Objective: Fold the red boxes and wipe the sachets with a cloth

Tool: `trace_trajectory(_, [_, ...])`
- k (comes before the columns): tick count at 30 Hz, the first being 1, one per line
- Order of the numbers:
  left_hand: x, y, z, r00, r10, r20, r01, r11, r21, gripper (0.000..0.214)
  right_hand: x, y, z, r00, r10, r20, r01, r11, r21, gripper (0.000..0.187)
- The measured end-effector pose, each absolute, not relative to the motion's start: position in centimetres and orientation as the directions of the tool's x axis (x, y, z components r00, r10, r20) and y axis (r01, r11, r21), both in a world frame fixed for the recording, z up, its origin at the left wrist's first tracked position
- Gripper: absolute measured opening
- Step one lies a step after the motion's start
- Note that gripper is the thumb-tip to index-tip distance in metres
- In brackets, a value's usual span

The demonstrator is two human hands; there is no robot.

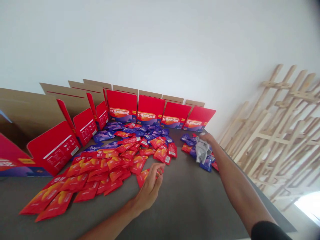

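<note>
My left hand [150, 188] hovers over the grey table with its fingers loosely curved and apart, nothing in them. Just beside its fingertips lies a red sachet [142, 177], partly covered by the hand. To the left and beyond spreads a pile of red sachets [100, 170] mixed with purple sachets [102, 136]. On the right, my right hand [207, 137] reaches out and grips a crumpled grey-white cloth [202, 150]. That cloth rests on a smaller heap of purple and red sachets [207, 164], hiding part of it. The right fingertips are partly hidden.
Several open red cartons [150, 108] stand in a row at the back, with more cartons [52, 146] along the left. A white wall [160, 43] rises behind. Wooden racks [275, 130] stand past the right edge of the grey table [190, 206].
</note>
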State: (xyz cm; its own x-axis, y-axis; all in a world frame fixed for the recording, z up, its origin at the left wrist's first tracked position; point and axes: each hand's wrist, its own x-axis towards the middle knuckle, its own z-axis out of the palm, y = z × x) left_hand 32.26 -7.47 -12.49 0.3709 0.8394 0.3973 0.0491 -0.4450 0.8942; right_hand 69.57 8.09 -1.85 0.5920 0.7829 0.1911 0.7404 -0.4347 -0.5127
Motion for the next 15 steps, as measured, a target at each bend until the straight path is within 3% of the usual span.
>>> trace_trajectory(4, [31.5, -6.9, -11.7, 0.456, 0.761, 0.462, 0.079, -0.552, 0.830, 0.031, 68.4, 6.7, 0.0, 0.569, 0.770, 0.288, 0.803, -0.445, -0.396, 0.036])
trace_trajectory(6, [30.5, -6.3, -10.7, 0.525, 0.689, 0.500, 0.105, -0.635, 0.765, 0.030, 66.6, 4.9, -0.1, 0.446, 0.807, 0.388, 0.883, -0.325, -0.339, 0.043])
trace_trajectory(8, [28.6, -4.9, -9.3, 0.525, 0.669, 0.527, 0.176, -0.690, 0.702, 0.029, 64.1, 2.4, -1.4, 0.210, 0.844, 0.493, 0.962, -0.090, -0.257, 0.046])
trace_trajectory(10, [25.8, -2.6, -8.0, 0.422, 0.732, 0.535, 0.308, -0.670, 0.675, 0.030, 61.3, -0.3, -3.5, 0.006, 0.843, 0.537, 0.965, 0.136, -0.224, 0.038])
trace_trajectory(13, [19.7, 2.6, -7.2, 0.248, 0.860, 0.446, 0.538, -0.505, 0.675, 0.022, 57.6, -3.7, -7.0, -0.209, 0.819, 0.535, 0.884, 0.392, -0.255, 0.034])
trace_trajectory(15, [15.2, 6.1, -7.6, 0.017, 0.922, 0.386, 0.542, -0.333, 0.772, 0.008, 55.9, -4.8, -8.7, -0.287, 0.797, 0.531, 0.835, 0.480, -0.270, 0.032])
